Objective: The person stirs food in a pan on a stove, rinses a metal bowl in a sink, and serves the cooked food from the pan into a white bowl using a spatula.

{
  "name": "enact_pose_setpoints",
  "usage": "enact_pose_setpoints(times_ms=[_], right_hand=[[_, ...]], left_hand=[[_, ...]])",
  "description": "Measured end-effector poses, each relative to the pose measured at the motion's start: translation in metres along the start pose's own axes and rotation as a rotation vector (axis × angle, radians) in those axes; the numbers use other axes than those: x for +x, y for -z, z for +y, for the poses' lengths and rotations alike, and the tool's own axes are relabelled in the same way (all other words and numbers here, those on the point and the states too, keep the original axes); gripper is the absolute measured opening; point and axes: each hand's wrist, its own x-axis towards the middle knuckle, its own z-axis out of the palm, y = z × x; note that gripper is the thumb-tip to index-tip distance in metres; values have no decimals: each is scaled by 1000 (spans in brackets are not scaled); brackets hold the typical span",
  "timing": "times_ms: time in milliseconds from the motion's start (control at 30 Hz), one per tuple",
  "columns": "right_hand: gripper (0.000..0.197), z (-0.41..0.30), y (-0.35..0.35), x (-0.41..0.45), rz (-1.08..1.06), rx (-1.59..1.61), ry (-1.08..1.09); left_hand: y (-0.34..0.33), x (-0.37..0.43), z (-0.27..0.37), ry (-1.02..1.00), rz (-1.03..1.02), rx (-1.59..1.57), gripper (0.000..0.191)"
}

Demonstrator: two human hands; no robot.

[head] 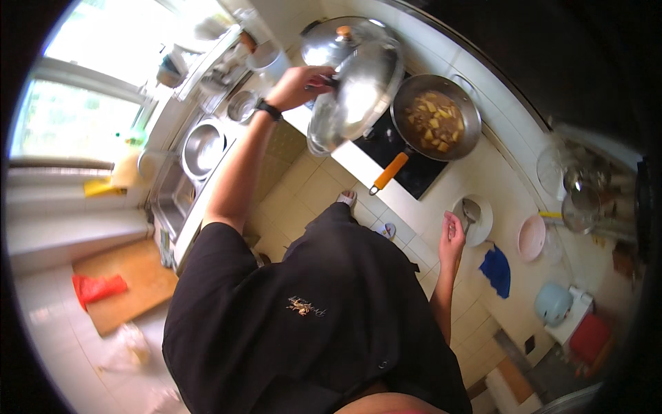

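Observation:
My left hand grips the dark knob of a shiny metal pan lid, which is lifted and tilted to the left of the pan. The steel frying pan with an orange handle sits on the black cooktop, and chunks of yellow food in brown sauce lie in it. My right hand is over the counter at the near edge of a white plate. A metal spoon or ladle rests on that plate, its handle running towards my fingers; whether they hold it I cannot tell.
Behind the raised lid stands a large lidded pan. On the right counter are a blue cloth and a pink bowl. To the left, a metal basin stands by the sink, and a wooden board lies below.

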Motion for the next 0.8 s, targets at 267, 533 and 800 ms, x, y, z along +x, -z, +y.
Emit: enact_pose_setpoints(times_ms=[267,533,800], right_hand=[[21,-45,-20,49,-207,0,123],[21,-94,-71,68,-318,4,251],[20,-144,-152,65,-393,-147,281]], left_hand=[[65,-197,-64,173,747,-940,31],[41,-293,-121,-71,1325,-1518,32],[33,-362,-189,163,1519,-1453,32]])
